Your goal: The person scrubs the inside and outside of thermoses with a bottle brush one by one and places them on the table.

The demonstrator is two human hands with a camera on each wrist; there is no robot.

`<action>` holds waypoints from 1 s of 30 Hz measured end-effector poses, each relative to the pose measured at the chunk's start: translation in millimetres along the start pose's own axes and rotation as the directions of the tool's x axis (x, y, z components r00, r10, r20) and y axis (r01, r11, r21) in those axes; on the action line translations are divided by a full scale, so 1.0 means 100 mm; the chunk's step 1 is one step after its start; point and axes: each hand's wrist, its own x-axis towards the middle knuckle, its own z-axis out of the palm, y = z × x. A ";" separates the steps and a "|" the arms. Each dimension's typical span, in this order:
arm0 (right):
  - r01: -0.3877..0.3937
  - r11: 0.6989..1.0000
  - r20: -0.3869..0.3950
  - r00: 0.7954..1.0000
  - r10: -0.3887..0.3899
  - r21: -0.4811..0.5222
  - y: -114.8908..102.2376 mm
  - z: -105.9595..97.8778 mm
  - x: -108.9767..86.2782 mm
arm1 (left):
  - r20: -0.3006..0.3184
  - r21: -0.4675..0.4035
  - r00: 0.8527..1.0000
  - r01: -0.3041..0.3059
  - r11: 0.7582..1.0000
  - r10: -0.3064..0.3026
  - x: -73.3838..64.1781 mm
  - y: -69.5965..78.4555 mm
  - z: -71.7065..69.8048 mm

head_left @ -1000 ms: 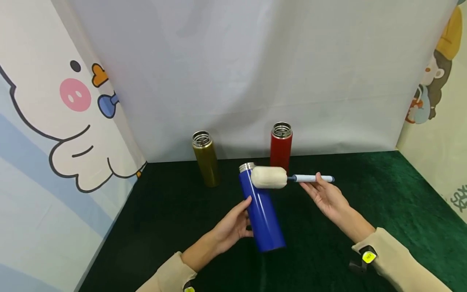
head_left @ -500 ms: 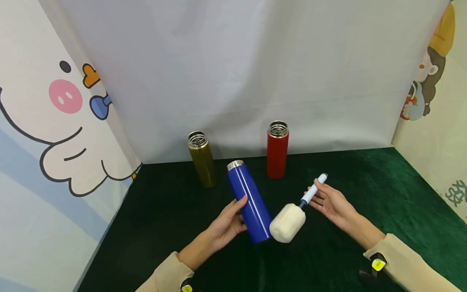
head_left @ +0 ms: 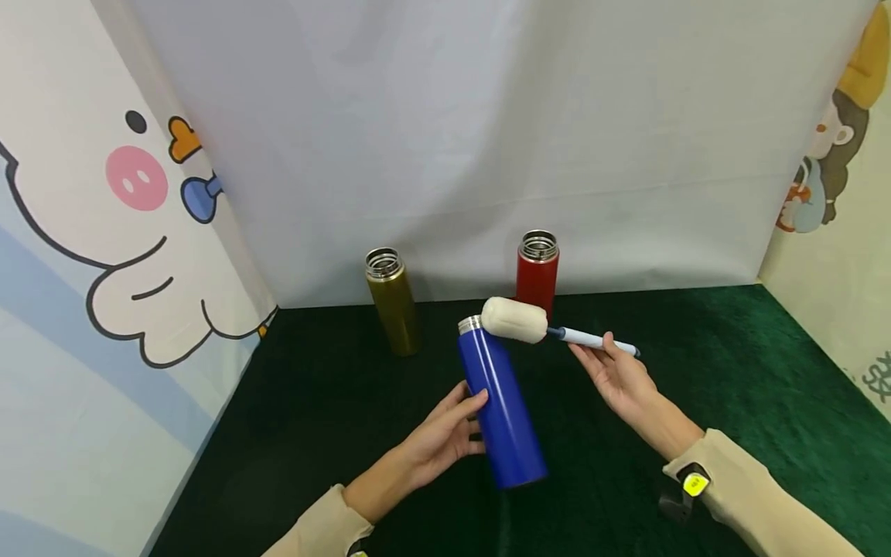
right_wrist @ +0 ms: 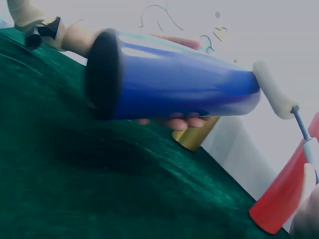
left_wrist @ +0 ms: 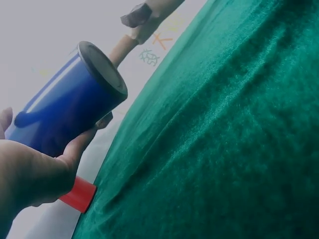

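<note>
My left hand (head_left: 445, 437) grips a blue bottle (head_left: 503, 418) around its middle. The bottle tilts, its open steel mouth up and leaning left, its base above the cloth in the right wrist view. In my right hand (head_left: 623, 383), thumb and fingers pinch the pale handle of a bottle brush (head_left: 592, 338). The brush's thick cream sponge head (head_left: 515, 319) lies across the top of the blue bottle, just right of its mouth in the head view. In the left wrist view, the base of the blue bottle (left_wrist: 102, 69) faces the camera.
An open gold bottle (head_left: 394, 309) stands upright at the back left. Further right stands an open red bottle (head_left: 537, 275), partly hidden behind the sponge head. Dark green cloth (head_left: 696, 348) covers the table, with a white backdrop (head_left: 445, 155) behind it and printed side walls.
The sponge head swung down beside the blue bottle's lower end, then back up to near its mouth. The blue bottle shifted slightly left, then back, staying in my left hand.
</note>
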 end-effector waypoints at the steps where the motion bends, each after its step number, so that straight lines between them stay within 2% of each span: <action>1: -0.007 1.000 -0.005 1.000 0.007 -0.020 0.01 -0.02 -0.03 | -0.004 -0.009 1.000 -0.004 1.000 0.004 0.00 0.00 -0.01; 3: -0.028 0.997 -0.011 1.000 0.027 -0.069 0.02 -0.08 -0.09 | -0.014 -0.042 1.000 -0.012 0.999 0.012 0.02 -0.01 -0.02; 5: -0.046 0.984 -0.016 0.999 0.043 -0.173 0.01 -0.15 -0.15 | -0.020 -0.083 0.999 -0.030 0.996 0.028 0.03 -0.01 -0.04; 8: -0.068 0.937 -0.022 0.998 0.064 -0.342 -0.03 -0.28 -0.21 | -0.024 -0.130 0.998 -0.062 0.990 0.059 0.04 0.01 -0.06; 10: -0.070 0.895 -0.023 0.998 0.067 -0.441 -0.06 -0.36 -0.24 | -0.024 -0.147 0.997 -0.074 0.986 0.072 0.05 0.03 -0.07; 13: -0.061 0.854 -0.017 0.998 0.061 -0.516 -0.11 -0.44 -0.25 | -0.017 -0.157 0.998 -0.062 0.986 0.060 0.04 0.05 -0.07; 16: -0.042 0.831 -0.001 0.999 0.051 -0.554 -0.14 -0.48 -0.23 | -0.003 -0.176 1.000 -0.027 0.984 0.026 0.02 0.06 -0.07; 18: -0.033 0.828 0.016 0.999 0.051 -0.560 -0.15 -0.47 -0.21 | 0.013 -0.187 1.000 -0.002 0.982 0.005 0.00 0.05 -0.06; 20: -0.030 0.841 0.023 0.999 0.050 -0.541 -0.14 -0.45 -0.18 | 0.035 -0.185 0.999 0.020 0.983 -0.014 -0.01 0.04 -0.04; 23: -0.040 0.886 0.013 0.999 0.052 -0.463 -0.14 -0.36 -0.14 | 0.068 -0.159 0.997 0.040 0.986 -0.030 -0.01 0.02 -0.01; 26: -0.059 0.946 -0.010 0.998 0.058 -0.320 -0.13 -0.22 -0.09 | 0.090 -0.118 0.995 0.050 0.992 -0.040 -0.01 0.00 0.04; 30: -0.058 0.987 -0.028 0.998 0.054 -0.152 -0.13 -0.05 -0.03 | 0.088 -0.092 0.994 0.073 0.993 -0.065 -0.03 -0.05 0.09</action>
